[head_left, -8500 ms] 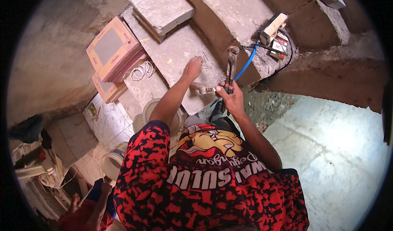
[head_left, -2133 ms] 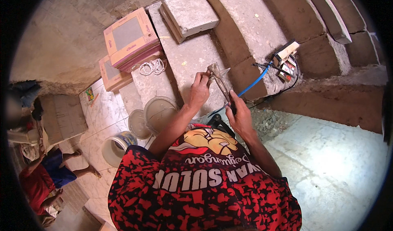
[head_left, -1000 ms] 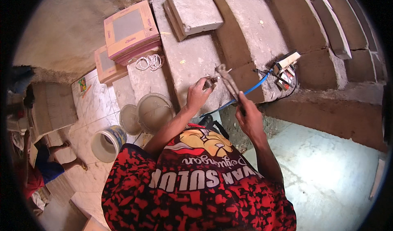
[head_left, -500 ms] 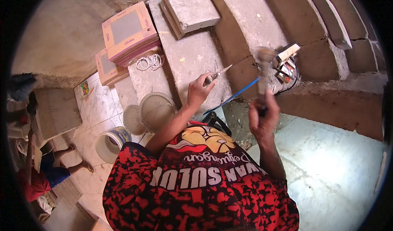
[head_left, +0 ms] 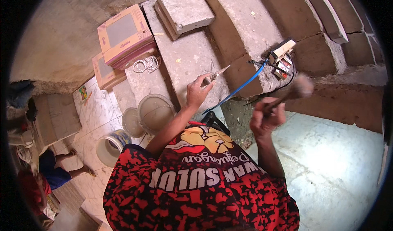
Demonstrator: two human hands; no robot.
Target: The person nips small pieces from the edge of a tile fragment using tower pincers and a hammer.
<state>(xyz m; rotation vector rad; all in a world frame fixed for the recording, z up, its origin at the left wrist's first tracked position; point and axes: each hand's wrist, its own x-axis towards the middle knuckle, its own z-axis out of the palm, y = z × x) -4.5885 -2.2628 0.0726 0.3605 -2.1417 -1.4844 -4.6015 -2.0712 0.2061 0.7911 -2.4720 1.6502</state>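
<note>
My left hand (head_left: 197, 92) is closed around a slim pointed metal tool, apparently a chisel (head_left: 221, 71), whose tip points away from me near the edge of a brown step riser. In my right hand (head_left: 267, 118) is the dark handle of a hammer (head_left: 302, 87); its head is smeared by motion and tilts to the right, in the air and apart from the chisel. A long blue strip (head_left: 245, 85) slants between the two hands, toward a small pile of things (head_left: 282, 59) on the step.
Concrete steps (head_left: 249, 16) rise ahead, bearing a pale block (head_left: 186, 7). Tile boxes (head_left: 125, 34), a coil of white cord (head_left: 146, 64), round grey basins (head_left: 155, 112) and a bucket (head_left: 108, 149) stand left. Another person (head_left: 57, 173) is at far left. Pale floor (head_left: 327, 161) lies right.
The hammer has swung from pointing forward to leaning right. My left hand and the chisel keep nearly the same place. At far left the other person has shifted.
</note>
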